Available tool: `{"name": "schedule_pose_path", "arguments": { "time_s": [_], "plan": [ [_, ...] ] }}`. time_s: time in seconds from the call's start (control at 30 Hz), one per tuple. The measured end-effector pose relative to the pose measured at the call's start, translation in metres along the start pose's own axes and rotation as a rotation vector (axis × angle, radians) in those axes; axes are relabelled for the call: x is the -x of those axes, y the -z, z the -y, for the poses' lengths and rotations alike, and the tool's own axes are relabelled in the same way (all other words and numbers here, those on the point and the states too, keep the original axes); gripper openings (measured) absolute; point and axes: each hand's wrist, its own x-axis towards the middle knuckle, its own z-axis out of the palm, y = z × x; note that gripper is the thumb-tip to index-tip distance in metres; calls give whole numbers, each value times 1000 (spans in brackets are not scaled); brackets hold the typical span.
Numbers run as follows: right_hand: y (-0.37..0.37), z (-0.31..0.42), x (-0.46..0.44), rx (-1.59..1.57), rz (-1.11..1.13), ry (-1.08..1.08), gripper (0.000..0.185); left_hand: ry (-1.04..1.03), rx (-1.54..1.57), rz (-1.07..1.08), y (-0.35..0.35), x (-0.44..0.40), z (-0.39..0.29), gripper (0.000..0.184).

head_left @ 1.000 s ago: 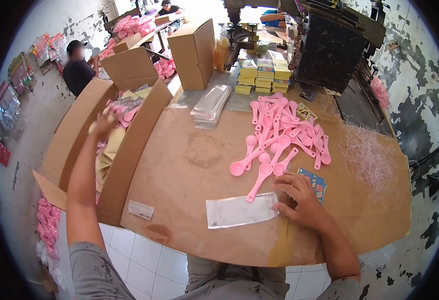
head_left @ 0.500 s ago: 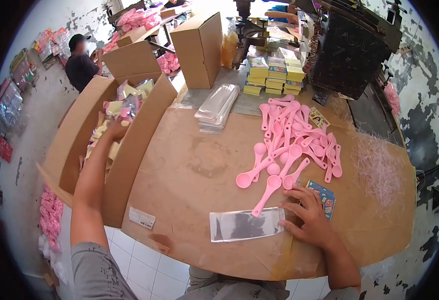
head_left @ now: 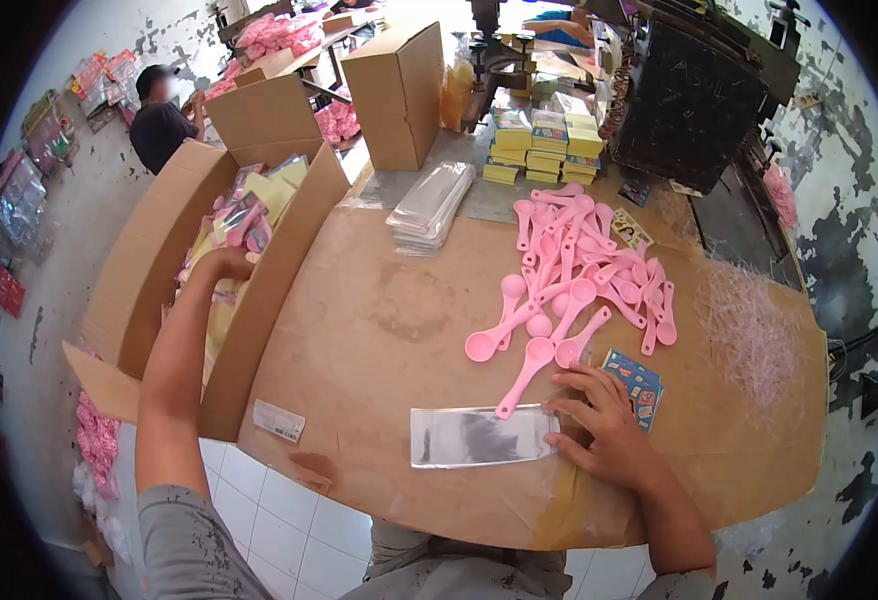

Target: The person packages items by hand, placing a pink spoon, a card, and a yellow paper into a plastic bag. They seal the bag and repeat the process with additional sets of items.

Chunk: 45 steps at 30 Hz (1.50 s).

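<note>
My left hand (head_left: 223, 264) reaches into a long open cardboard box (head_left: 129, 270) on the left, its fingers mostly hidden among packed pieces. Near it, clear packets with pink and pale yellow contents (head_left: 242, 220) fill the box. My right hand (head_left: 604, 425) rests on the table with fingers apart, the thumb and fingertips at the right end of a clear plastic bag (head_left: 479, 440). Blue printed cards (head_left: 635, 385) lie partly under that hand. Just above the bag, a pink measuring spoon (head_left: 527, 378) overlaps its top edge, beside a heap of similar spoons (head_left: 579, 235).
A stack of clear bags (head_left: 432, 205) lies behind, near an upright cardboard box (head_left: 391, 100). Stacks of yellow-edged cards (head_left: 544, 145) stand at the back by a black machine (head_left: 689, 105). Shredded strands (head_left: 759, 335) lie right. A co-worker (head_left: 159, 130) is at far left.
My left hand has moved lower in the box, away from the packet near its fingers. My right hand keeps its place at the bag. The whole view has shifted slightly.
</note>
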Motion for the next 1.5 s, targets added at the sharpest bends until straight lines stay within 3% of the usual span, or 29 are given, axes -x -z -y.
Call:
{"name": "schedule_pose_path", "arguments": {
  "time_s": [0.07,0.13,0.2,0.33,0.4,0.5,0.6,0.63,0.7,0.8,0.83,0.93,1.03,1.07,1.17,1.23,1.27,1.33,1.37,1.43,1.5],
  "plan": [
    [-1,1,0,-2,11,-2,38,78,-48,278,8,3,-4,94],
    [-1,1,-1,-2,9,8,38,-73,146,-198,-23,7,11,99],
    [0,1,1,1,5,19,39,-47,113,-520,-52,-34,40,107],
    [-3,1,3,-6,-7,29,39,49,290,-69,-48,-64,63,101],
    [-1,0,2,-9,-17,38,39,26,427,8,-27,-42,61,100],
    [-2,1,2,-17,-17,36,38,-131,820,5,17,32,26,72],
    [-2,2,0,-18,-9,32,37,-82,380,-139,74,48,25,69],
    [-2,3,0,-16,-7,32,37,43,512,-256,77,44,27,67],
    [-2,3,-1,-14,-8,31,37,200,460,-372,100,56,7,66],
    [-2,5,1,-14,0,27,37,67,354,-1002,67,18,-12,96],
    [-2,4,1,-12,0,29,37,-32,197,-791,34,-7,-12,100],
    [-2,3,0,-4,-6,45,37,-45,108,-263,-30,-38,-12,104],
    [-2,6,4,-22,-27,66,35,-133,135,-228,-26,-28,-2,101],
    [-1,7,4,-29,-41,71,34,-196,201,-259,-25,-36,8,89],
    [2,5,5,-51,-31,103,34,-190,482,-212,-4,-51,18,86],
    [3,4,4,-42,-66,119,34,-162,222,-615,2,-56,22,78],
    [4,2,5,-36,-85,121,33,-51,74,-734,25,15,-22,76],
    [7,-7,8,-36,-151,75,34,-131,172,-942,41,31,-47,72],
    [13,-12,9,-34,-182,53,34,-399,453,-1066,49,48,-63,61],
    [34,-17,13,-2,-157,-85,35,-584,553,-1168,46,118,-128,46],
    [52,-25,15,35,-126,-173,35,-682,753,-692,13,192,-201,37]
  ]
}}
